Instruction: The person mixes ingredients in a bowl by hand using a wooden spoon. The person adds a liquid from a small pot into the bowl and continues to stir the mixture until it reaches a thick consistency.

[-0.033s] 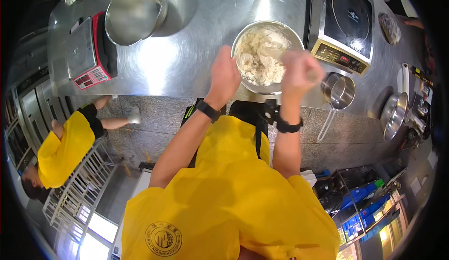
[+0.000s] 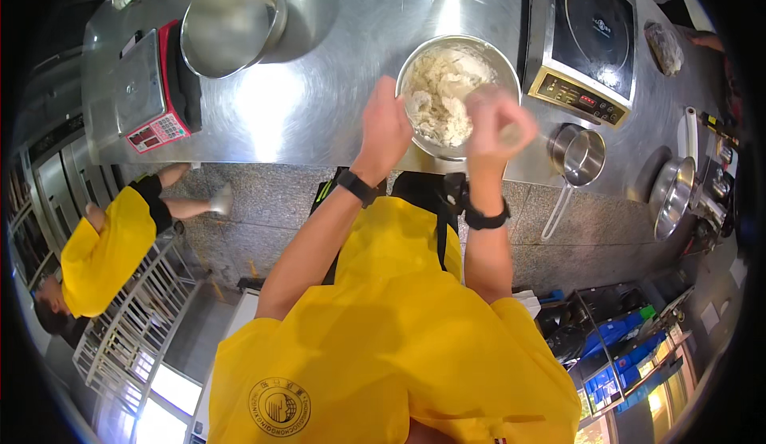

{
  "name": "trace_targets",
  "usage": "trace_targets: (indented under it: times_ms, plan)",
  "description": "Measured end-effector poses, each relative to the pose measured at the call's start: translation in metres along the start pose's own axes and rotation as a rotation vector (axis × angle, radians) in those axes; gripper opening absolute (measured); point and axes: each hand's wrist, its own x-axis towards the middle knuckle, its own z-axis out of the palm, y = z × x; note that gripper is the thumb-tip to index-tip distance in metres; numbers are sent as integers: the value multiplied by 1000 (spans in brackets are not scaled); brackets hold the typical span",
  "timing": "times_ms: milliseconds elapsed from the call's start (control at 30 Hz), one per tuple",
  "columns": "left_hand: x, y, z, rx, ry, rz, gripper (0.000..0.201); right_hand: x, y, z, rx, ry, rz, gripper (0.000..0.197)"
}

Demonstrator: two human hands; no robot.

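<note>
A round metal bowl [image 2: 405, 63] stands near the front edge of the steel table, with lumpy, floury dough [image 2: 448, 77] inside. My left hand [image 2: 384, 125] grips the bowl's left rim, its fingers partly hidden behind the wall. Over the right side of the bowl, my right hand [image 2: 493, 125] is closed and smeared by motion. A pale, round-ended utensil handle [image 2: 512, 134] sticks out of that fist; its lower end is hidden by the hand and the dough, so its kind cannot be made out.
An induction cooker [image 2: 594, 37] stands right of the bowl, with a small saucepan [image 2: 584, 158] by the table edge. At left are a big metal pot [image 2: 227, 25] and a red-sided scale [image 2: 148, 89]. Another person [image 2: 112, 244] in yellow is at the far left.
My right hand has shifted slightly left and down over the bowl with the pale handle. My left hand stays at the rim. The person at left has moved a little.
</note>
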Motion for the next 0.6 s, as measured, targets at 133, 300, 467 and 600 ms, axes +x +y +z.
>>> trace_targets:
  times_ms: [133, 300, 467, 600]
  plan:
    - [5, -6, 4, -25, 44, 3, 10, -10, -14, -23, -21, -328, -199, 13]
    - [5, -24, 0, -57, 79, 33, 8, 5, -36, -67, 74, -160, -61, 15]
    - [3, -26, -22, -38, 32, 2, 11, 6, -34, -73, 150, -101, 121, 26]
    - [5, -33, -31, -12, -33, -27, 11, -6, -12, -76, 268, -218, 176, 26]
